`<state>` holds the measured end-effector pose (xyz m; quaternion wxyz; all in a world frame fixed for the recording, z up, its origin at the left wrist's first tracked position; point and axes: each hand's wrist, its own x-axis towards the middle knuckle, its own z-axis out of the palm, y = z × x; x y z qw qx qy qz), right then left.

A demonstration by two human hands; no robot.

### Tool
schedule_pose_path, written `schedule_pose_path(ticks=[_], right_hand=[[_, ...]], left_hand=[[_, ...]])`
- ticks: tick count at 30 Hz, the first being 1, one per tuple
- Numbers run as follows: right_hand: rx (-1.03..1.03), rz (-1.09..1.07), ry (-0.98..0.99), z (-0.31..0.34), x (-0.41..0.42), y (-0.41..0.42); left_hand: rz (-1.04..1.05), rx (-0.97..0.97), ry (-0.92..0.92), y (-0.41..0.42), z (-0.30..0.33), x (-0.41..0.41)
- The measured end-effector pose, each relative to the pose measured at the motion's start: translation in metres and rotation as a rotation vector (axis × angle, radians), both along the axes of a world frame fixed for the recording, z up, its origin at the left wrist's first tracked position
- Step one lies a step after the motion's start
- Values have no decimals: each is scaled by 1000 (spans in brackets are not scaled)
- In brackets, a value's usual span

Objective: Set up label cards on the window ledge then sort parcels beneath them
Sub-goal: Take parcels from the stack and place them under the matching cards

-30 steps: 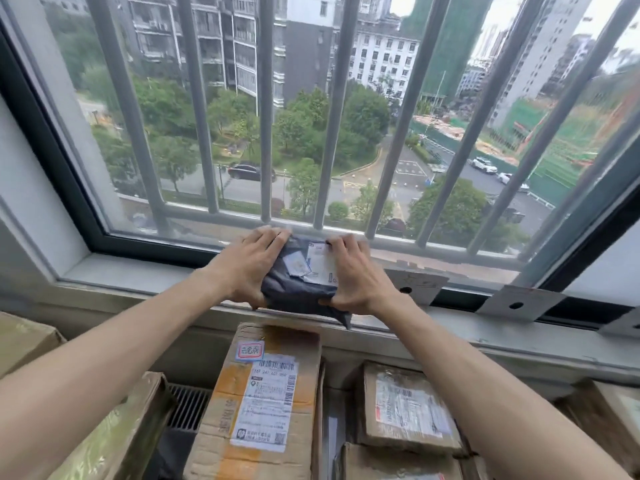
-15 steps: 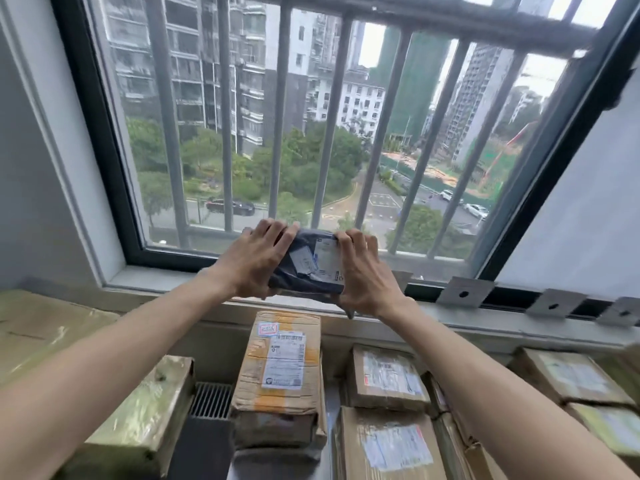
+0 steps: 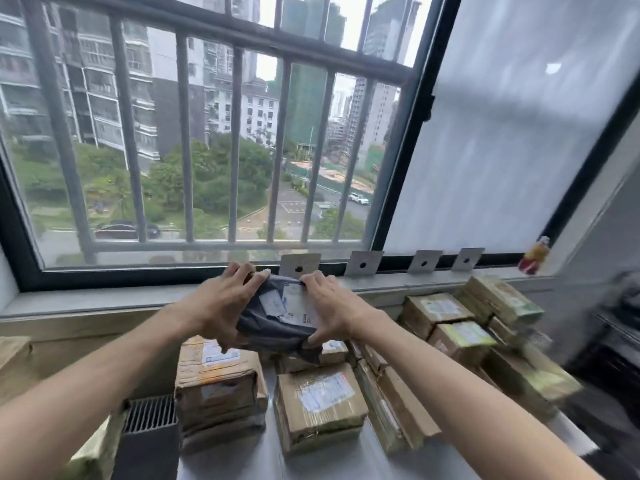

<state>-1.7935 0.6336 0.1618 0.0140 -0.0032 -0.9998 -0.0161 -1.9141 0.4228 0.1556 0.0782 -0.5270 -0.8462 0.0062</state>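
Two hands, left (image 3: pixel 221 306) and right (image 3: pixel 337 311), share one grip on one dark pouch (image 3: pixel 277 315). Four cards (image 3: pixel 363 263) stand on the ledge (image 3: pixel 86 301), just past and right of the grip. Cardboard parcels (image 3: pixel 320 407) lie below it; their number cannot be told, since blur hides the right-hand ones. One small figurine (image 3: pixel 533 256) stands far right.

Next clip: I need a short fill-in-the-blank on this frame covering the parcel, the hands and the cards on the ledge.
1. The dark grey parcel is held by ____ hands, the left hand and the right hand.
2. The number of label cards standing along the window ledge is ____.
3. Each card has a round ____ near its middle.
4. The boxes below the ledge are made of ____.

Missing words: both; four; hole; cardboard
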Motion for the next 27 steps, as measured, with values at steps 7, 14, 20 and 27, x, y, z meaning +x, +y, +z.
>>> schedule_pose_path(ticks=[7, 14, 20, 27], right_hand=[[-23, -50, -54, 2, 59, 32], [-50, -133, -25, 10, 133, 73], [-33, -203, -59, 0, 221, 133], [-32, -238, -93, -11, 315, 194]], left_hand=[[-75, 36, -47, 35, -8, 54], [-132, 15, 6, 87, 10, 110], [-187, 20, 16, 152, 8, 191], [-212, 24, 7, 222, 4, 279]])
